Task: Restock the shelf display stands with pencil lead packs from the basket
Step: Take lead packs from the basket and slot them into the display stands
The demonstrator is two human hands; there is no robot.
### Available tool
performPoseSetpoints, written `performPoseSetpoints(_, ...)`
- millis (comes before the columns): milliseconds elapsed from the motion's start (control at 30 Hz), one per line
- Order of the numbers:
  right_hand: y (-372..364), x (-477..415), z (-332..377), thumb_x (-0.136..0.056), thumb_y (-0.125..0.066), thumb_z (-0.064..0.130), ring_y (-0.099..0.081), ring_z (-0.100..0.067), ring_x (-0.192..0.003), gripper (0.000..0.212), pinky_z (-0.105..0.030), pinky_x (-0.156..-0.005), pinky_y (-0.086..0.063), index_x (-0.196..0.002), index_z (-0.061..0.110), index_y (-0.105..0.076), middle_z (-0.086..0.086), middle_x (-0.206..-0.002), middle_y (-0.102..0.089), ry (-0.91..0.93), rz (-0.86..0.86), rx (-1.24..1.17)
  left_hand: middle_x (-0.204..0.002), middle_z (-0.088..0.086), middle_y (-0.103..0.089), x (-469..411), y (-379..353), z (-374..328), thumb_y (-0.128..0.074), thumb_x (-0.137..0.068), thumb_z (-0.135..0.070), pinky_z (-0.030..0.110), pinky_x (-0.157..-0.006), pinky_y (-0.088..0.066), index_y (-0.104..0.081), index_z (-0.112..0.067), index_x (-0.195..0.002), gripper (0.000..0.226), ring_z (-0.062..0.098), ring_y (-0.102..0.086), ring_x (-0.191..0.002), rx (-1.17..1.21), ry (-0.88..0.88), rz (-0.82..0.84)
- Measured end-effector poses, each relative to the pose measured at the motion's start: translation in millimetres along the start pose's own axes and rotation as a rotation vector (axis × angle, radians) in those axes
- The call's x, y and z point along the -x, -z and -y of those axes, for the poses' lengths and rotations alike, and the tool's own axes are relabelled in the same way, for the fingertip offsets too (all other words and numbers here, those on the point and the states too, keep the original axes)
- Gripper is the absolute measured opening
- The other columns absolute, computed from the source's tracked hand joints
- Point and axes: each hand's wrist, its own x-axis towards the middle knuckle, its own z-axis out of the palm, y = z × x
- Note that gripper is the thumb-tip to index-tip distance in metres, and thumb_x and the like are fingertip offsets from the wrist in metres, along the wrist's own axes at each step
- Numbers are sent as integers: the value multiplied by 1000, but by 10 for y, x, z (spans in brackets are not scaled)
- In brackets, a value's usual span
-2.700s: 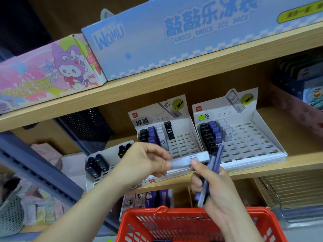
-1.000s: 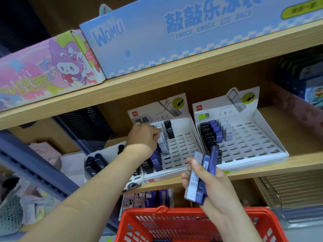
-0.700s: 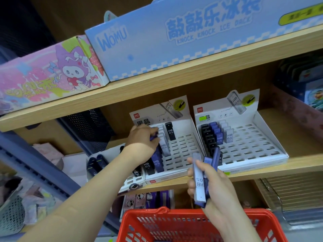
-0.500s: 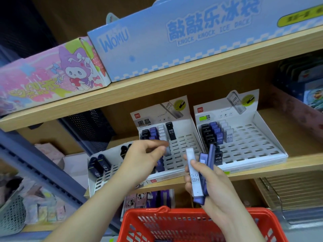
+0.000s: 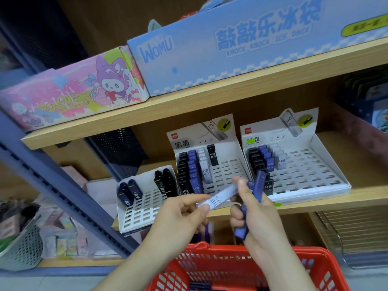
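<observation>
Three white slotted display stands sit on the middle shelf: a left stand (image 5: pixel 144 213), a middle stand (image 5: pixel 228 171) and a right stand (image 5: pixel 310 173), each partly filled with black, purple and pale lead packs. My left hand (image 5: pixel 180 215) pinches the near end of a pale lead pack (image 5: pixel 218 198) marked HB 0.5, lying crosswise in front of the middle stand. My right hand (image 5: pixel 256 215) grips purple lead packs (image 5: pixel 257 187) upright, and its thumb touches the pale pack's far end. The red basket (image 5: pixel 315 267) hangs below my hands.
A pink cartoon box (image 5: pixel 69 95) and a blue ice pack box (image 5: pixel 241 43) stand on the upper shelf. A black mesh holder (image 5: pixel 117 150) sits behind the left stand. A blue metal upright (image 5: pixel 52 185) slants at left, beside a grey perforated bin (image 5: pixel 23 248).
My left hand came back from the middle stand, where it set a pack into a slot. It now takes the pale pack from the bundle in my right hand.
</observation>
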Motion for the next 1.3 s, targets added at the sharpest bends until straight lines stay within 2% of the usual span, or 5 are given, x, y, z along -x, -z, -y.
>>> performPoseSetpoints(200,135,18,63,-92,-63,13,-33,-9,-44,10,-19,-40,-27,-89,3,-62,-4,-65,-53,90,61,184,-72,3,-71,-54,172,-32,-64,-88,-12,34,-70,-57,-68,-18,-95,10,16,-69,-68,-28,-80,-136)
performPoseSetpoints(500,159,19,64,-96,-56,30,-28,-12,-39,18,-20,-35,-20,-92,12,-52,-4,-55,-43,-183,-16,5,-82,-7,-74,-560,273,-283,-70,-86,-15,26,-82,-54,-75,-24,-93,13,10,-68,-79,-176,-231,-399)
performPoseSetpoints(733,185,-46,27,-98,-41,3,-40,-15,-53,20,-24,-42,-37,-108,1,-59,-11,-70,-55,-179,75,-224,-86,-6,-67,-833,97,-205,-71,-84,-15,28,-87,-52,-73,-16,-100,16,10,-64,-85,-480,-273,-293)
performPoseSetpoints(1067,212,-24,49,-98,-46,5,-53,-16,-55,27,-26,-51,-49,-114,4,-67,-8,-68,-56,-152,137,-243,-100,-6,-68,-977,84,-184,-68,-88,-23,8,-83,-39,-75,-22,-102,16,7,-60,-90,-598,-243,-252)
performPoseSetpoints(1300,167,-18,56,-95,-49,-2,-66,-20,-76,25,-36,-73,-57,-112,-1,-67,-8,-72,-62,-105,76,-254,-100,-7,-68,-1143,-2,-189,-63,-90,-16,19,-88,-44,-74,-20,-99,15,13,-60,-98,-762,-187,-210)
